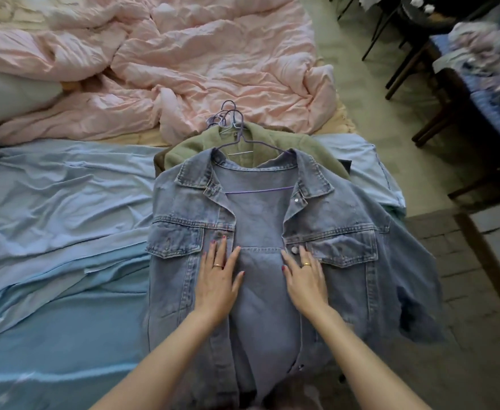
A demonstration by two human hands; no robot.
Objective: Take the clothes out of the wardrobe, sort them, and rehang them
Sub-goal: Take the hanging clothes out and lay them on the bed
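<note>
Denim jacket (272,232) lies front-up on the bed (50,232), on its purple hanger (254,143), atop a green coat (189,149). My left hand (217,276) rests flat, fingers straight, on its left front panel; my right hand (306,276) lies flat too, fingers extended, on the right panel beside a button. Neither grips anything.

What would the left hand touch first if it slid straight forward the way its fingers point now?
The left hand lies flat on the denim jacket, fingers pointing toward the collar. Sliding on, it would probably meet the jacket's left lapel first, then the purple hanger.
</note>
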